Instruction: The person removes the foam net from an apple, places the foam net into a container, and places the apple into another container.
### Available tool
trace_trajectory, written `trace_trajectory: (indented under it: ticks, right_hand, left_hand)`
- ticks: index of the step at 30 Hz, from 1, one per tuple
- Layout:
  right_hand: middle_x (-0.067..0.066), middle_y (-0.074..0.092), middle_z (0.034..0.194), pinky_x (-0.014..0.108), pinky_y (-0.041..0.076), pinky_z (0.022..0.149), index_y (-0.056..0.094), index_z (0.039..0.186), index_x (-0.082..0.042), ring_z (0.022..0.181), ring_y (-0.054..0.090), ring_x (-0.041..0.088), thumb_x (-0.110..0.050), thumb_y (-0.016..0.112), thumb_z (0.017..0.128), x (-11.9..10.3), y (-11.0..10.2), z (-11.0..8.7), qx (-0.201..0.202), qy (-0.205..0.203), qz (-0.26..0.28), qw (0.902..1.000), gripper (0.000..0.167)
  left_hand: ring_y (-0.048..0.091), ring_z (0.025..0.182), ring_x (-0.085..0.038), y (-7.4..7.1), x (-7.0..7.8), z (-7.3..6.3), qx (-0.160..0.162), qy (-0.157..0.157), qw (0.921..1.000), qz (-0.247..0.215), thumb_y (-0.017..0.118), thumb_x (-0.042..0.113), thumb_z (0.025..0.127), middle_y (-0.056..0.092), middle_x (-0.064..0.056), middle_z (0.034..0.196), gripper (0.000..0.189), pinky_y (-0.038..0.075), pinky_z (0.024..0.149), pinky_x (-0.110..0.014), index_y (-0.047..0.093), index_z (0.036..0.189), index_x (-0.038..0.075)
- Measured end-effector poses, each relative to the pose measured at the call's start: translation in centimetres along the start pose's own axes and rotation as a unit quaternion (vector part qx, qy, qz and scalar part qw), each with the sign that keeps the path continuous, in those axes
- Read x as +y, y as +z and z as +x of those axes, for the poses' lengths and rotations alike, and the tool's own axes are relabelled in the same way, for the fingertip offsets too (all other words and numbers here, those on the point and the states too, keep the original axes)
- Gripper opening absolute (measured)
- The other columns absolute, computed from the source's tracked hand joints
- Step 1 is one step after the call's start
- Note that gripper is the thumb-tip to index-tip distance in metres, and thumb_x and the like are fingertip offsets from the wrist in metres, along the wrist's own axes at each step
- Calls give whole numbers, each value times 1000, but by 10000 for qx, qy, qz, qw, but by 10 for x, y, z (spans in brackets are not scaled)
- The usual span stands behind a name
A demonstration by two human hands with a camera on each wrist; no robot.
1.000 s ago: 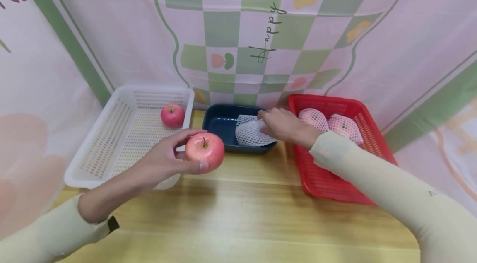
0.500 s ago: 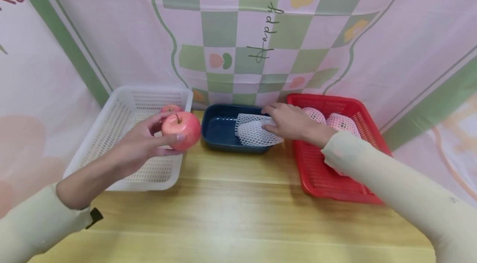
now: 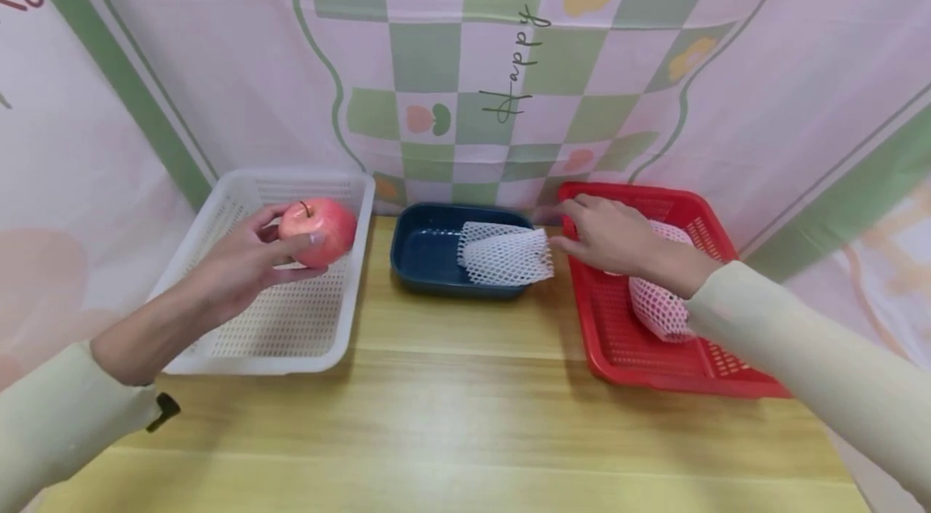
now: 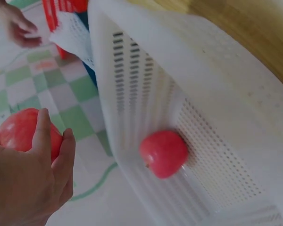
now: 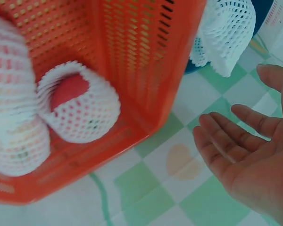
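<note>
My left hand (image 3: 243,258) grips a bare red apple (image 3: 323,232) above the white basket (image 3: 342,327), thumb and fingers around its sides. A second apple (image 4: 164,154) lies inside that basket in the left wrist view; the held one hides it from the head camera. My right hand (image 3: 611,234), fingers extended and holding nothing, hovers over the near-left rim of the red basket (image 3: 604,367). Apples in white foam nets (image 5: 80,103) rest in that basket. White foam nets (image 3: 505,254) lie in the navy tray (image 3: 429,250), hanging over its right end.
The navy tray stands between the two baskets on a wooden table (image 3: 451,416). A checkered curtain (image 3: 494,52) hangs right behind all three containers.
My left hand has carried the apple leftward from in front of the tray to over the white basket. My right hand has left the foam nets in the tray and moved right.
</note>
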State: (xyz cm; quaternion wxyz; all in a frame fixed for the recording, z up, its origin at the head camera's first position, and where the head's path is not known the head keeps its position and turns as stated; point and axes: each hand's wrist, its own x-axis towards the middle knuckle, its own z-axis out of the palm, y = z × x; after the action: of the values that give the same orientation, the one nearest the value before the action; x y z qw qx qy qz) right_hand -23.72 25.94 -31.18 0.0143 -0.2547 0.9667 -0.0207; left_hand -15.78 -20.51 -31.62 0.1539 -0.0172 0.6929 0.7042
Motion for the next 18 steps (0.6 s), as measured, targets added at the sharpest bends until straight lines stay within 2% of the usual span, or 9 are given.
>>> trace_trajectory:
  ticks: [4,7,10,14,18]
  right_hand:
    - [24,67,129,63,59,95,60,138,2,113,68,40,-35,78,95,10,-6,-12,-161,278,-88,9994,60]
    - [26,67,130,65,58,95,58,141,4,116,67,43,-36,77,95,18,-8,-21,-241,412,-121,9988,63]
    - [28,68,128,65,58,93,57,140,6,113,68,44,-39,77,95,28,-9,-28,-258,472,-208,9983,66]
    - [31,69,122,65,59,88,58,136,9,108,69,47,-41,78,94,42,-6,-41,-280,486,-343,9978,68]
    - [31,70,114,65,59,87,57,132,13,102,70,49,-42,77,95,54,-2,-54,-384,519,-399,9971,70]
  left_hand:
    - [63,117,-18,-14,-1,6,161,-97,9989,-426,72,14,102,41,-8,141,52,63,93,-39,40,143,13]
    - [67,113,-16,-24,-1,12,281,-194,9967,-743,73,14,101,42,-5,140,48,63,92,-40,41,136,18]
    - [71,107,-14,-31,1,17,355,-289,9945,-941,74,14,100,42,-4,141,53,63,94,-41,39,140,18]
    - [74,102,-14,-40,3,23,443,-447,9921,-1090,75,15,100,42,-3,141,71,63,93,-40,30,154,16]
    - [74,98,-15,-53,2,30,556,-606,9891,-1224,76,16,99,42,-2,138,75,63,92,-39,27,156,17]
